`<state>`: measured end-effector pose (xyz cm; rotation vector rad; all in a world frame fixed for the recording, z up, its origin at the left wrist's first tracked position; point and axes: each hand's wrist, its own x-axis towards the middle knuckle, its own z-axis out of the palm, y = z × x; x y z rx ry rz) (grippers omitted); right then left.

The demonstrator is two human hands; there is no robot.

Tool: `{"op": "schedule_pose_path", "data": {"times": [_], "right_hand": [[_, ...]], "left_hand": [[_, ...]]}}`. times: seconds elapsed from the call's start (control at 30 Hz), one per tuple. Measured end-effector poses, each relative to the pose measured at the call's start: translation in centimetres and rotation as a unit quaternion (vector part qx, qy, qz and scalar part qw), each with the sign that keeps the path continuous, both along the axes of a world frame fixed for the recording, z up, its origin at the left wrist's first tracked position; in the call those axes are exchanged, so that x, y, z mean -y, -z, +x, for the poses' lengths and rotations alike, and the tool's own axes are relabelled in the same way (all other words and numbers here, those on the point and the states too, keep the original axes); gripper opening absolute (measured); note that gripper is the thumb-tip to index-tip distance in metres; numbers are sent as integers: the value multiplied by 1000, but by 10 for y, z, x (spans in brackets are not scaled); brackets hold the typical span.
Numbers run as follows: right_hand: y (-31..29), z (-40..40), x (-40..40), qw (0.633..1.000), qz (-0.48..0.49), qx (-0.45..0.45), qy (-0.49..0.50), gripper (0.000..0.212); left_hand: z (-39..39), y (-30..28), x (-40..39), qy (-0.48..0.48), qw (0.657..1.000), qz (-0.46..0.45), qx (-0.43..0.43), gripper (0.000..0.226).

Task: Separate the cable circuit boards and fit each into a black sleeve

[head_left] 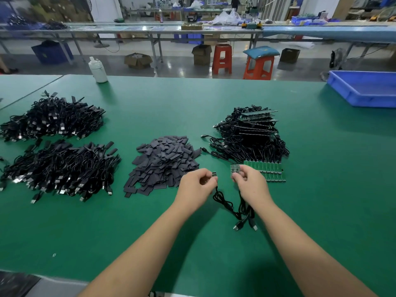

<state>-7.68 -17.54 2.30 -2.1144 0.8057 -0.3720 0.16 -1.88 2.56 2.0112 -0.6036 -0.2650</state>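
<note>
Holding: your left hand (196,183) pinches one small circuit board (214,174), fingers curled round it.
Right hand (249,181): you grip a short strip of joined boards (234,168) at its edge.
Gap: the two pieces sit near each other, not touching.
Cables (240,207): they trail from both hands onto the green table (150,228).
Sleeves: the black sleeve pile (162,163) lies just beyond your left hand.
Panel: a green board panel (269,170) rests beside your right hand.

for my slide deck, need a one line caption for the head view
Left hand and right hand each pinch a cable circuit board beside the pile of black sleeves.
</note>
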Motion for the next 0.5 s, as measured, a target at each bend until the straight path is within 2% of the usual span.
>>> {"op": "schedule_pose_path", "data": {"times": [0.07, 0.17, 0.23, 0.3, 0.37, 0.4, 0.43, 0.5], "right_hand": [[4, 0, 13, 999, 14, -30, 1, 45], [8, 0, 26, 997, 26, -70, -10, 56], [12, -1, 30, 995, 11, -101, -15, 58], [17, -4, 27, 992, -70, -108, -13, 56], [22, -6, 21, 986, -154, -62, -21, 48], [23, -7, 16, 986, -164, -30, -31, 41], [23, -7, 12, 989, -141, -5, -45, 34], [21, -7, 0, 996, 9, 13, -89, 28]], "left_hand": [[2, 1, -5, 35, 998, -30, -48, 19], [4, -1, -10, 69, 989, -80, -101, 11], [4, -3, -13, 76, 986, -92, -114, 6], [5, -4, -15, 87, 981, -104, -137, 6], [6, -4, -17, 98, 974, -120, -164, 5], [8, -4, -18, 101, 971, -128, -176, 5], [10, -3, -19, 98, 968, -137, -185, 4], [15, -1, -20, 76, 964, -156, -200, 2]]}}
